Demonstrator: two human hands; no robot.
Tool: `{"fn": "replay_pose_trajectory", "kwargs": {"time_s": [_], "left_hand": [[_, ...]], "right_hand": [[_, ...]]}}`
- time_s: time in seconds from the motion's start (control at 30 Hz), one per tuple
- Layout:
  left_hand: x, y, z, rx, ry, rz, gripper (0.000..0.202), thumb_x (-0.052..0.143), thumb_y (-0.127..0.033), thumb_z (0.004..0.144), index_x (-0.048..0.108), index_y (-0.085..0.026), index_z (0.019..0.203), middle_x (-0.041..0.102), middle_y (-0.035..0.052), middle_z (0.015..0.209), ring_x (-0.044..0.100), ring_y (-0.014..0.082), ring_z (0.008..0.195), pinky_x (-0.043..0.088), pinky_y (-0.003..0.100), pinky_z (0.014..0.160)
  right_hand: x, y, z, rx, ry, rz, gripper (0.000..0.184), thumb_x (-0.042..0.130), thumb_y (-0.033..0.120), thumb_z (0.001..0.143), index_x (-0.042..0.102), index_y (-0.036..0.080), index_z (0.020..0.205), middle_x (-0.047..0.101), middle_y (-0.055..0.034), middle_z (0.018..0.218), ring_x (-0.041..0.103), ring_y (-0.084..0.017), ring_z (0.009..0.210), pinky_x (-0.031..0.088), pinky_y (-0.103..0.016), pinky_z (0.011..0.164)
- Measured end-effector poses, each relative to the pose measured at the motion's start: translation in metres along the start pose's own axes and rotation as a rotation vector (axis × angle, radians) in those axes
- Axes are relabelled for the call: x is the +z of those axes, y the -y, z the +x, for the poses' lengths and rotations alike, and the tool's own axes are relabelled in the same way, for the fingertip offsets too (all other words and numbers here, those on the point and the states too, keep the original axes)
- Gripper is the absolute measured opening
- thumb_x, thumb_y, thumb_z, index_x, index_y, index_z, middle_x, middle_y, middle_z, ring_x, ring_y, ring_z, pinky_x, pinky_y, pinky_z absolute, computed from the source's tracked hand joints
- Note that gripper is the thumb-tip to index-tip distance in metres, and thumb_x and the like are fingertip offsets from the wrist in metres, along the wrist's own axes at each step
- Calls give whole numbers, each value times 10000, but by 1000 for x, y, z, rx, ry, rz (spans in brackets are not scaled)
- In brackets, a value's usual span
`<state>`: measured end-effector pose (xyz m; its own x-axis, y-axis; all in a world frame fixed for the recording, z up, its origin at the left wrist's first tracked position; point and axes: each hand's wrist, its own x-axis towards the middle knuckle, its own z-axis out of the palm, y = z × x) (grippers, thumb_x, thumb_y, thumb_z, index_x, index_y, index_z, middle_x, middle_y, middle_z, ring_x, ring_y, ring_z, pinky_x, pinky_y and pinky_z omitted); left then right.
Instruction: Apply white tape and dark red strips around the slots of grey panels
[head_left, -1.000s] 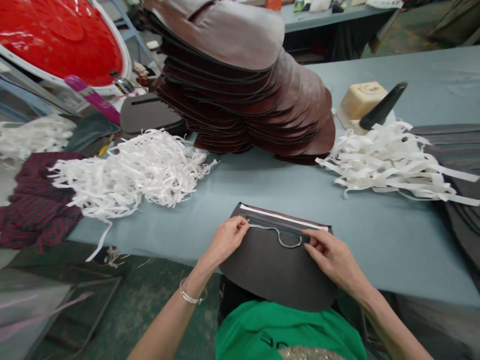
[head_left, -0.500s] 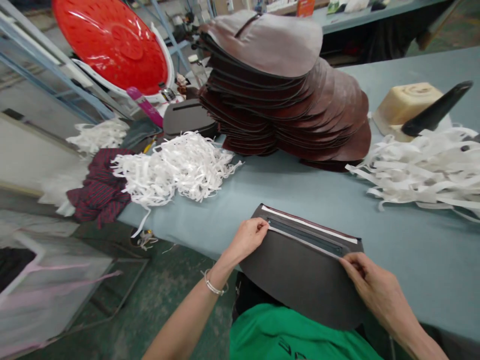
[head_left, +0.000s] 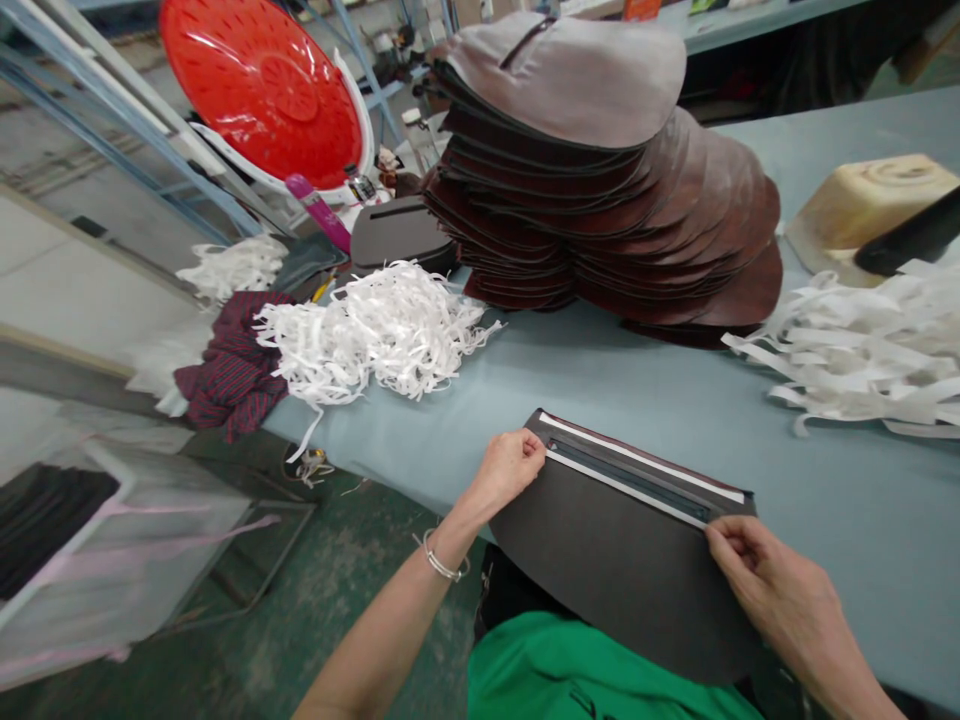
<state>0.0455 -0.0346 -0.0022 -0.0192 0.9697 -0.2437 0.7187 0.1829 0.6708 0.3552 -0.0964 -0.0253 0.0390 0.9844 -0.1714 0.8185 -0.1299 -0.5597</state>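
A dark grey leather panel (head_left: 615,570) with a curved lower edge lies over the table's front edge, against my green shirt. Near its straight top edge a zipper (head_left: 630,482) is set in a slot, with one white strip glued or laid along the folded edge above. A second narrow white strip (head_left: 626,488) runs just below the zipper. My left hand (head_left: 511,468) pinches this lower strip's left end, fingers closed. At the strip's right end, my right hand (head_left: 776,580) also has thumb and fingers closed on it.
Behind the panel stands a tall stack of brown leather pieces (head_left: 600,200). Piles of white strips (head_left: 390,330) lie left and right on the blue-grey table (head_left: 517,370). A yellowish block-shaped container (head_left: 870,205) with a black-handled tool sits at right. A red basin (head_left: 262,95) leans at back left.
The whole view has swung a little to the left, so things appear further right. Both hands keep their pinch on the strip, which now lies straighter below the zipper.
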Motion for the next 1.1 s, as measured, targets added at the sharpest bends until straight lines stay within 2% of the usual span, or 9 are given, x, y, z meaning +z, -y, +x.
{"fn": "replay_pose_trajectory", "kwargs": {"time_s": [0.27, 0.57, 0.63, 0.77, 0.93, 1.0, 1.1], "left_hand": [[3, 2, 5, -49, -6, 40, 150, 504, -190, 716, 649, -152, 720, 641, 9, 634, 580, 103, 551, 396, 189, 534], [6, 5, 5, -46, -19, 78, 114, 519, -209, 740, 621, -171, 708, 622, -15, 611, 550, 98, 545, 362, 205, 534], [8, 5, 5, -39, -53, 109, 82, 537, -218, 748, 603, -177, 722, 609, -22, 612, 540, 100, 553, 365, 212, 549], [17, 6, -1, 85, -181, 185, 58, 541, -199, 791, 556, -194, 846, 602, -22, 720, 547, 111, 641, 402, 221, 615], [31, 3, -19, 343, -312, 353, 168, 409, -127, 888, 563, -181, 927, 596, 57, 900, 552, 180, 874, 436, 309, 797], [32, 1, -28, 400, -288, 427, 231, 381, -141, 911, 565, -175, 1046, 596, 83, 984, 541, 203, 938, 438, 343, 843], [30, -4, -43, 441, -190, 552, 352, 442, -235, 912, 487, -205, 1260, 552, 109, 1161, 504, 240, 1065, 433, 391, 905]], "right_hand": [[4, -6, 4, 92, 41, 8, 418, 407, 624, 746, 582, 246, 784, 603, 8, 588, 568, -161, 486, 389, -242, 446], [4, -6, 3, 112, 44, 11, 398, 421, 605, 750, 594, 248, 782, 606, 10, 594, 565, -157, 496, 372, -242, 448], [3, -5, 3, 95, 38, 22, 396, 421, 597, 762, 597, 243, 785, 604, 7, 591, 557, -155, 486, 363, -242, 445], [3, -5, 2, 61, 24, 50, 358, 412, 547, 805, 592, 239, 775, 595, 10, 587, 549, -151, 503, 358, -242, 480], [4, 4, -3, 136, -13, 73, 247, 464, 448, 796, 575, 239, 727, 588, 28, 576, 545, -140, 540, 338, -241, 527], [4, 9, -3, 171, -48, 59, 212, 482, 415, 781, 572, 236, 712, 591, 34, 575, 544, -136, 546, 329, -241, 540], [4, 13, -3, 192, -74, 34, 186, 483, 384, 771, 563, 235, 693, 585, 41, 567, 536, -131, 548, 315, -242, 550]]}}
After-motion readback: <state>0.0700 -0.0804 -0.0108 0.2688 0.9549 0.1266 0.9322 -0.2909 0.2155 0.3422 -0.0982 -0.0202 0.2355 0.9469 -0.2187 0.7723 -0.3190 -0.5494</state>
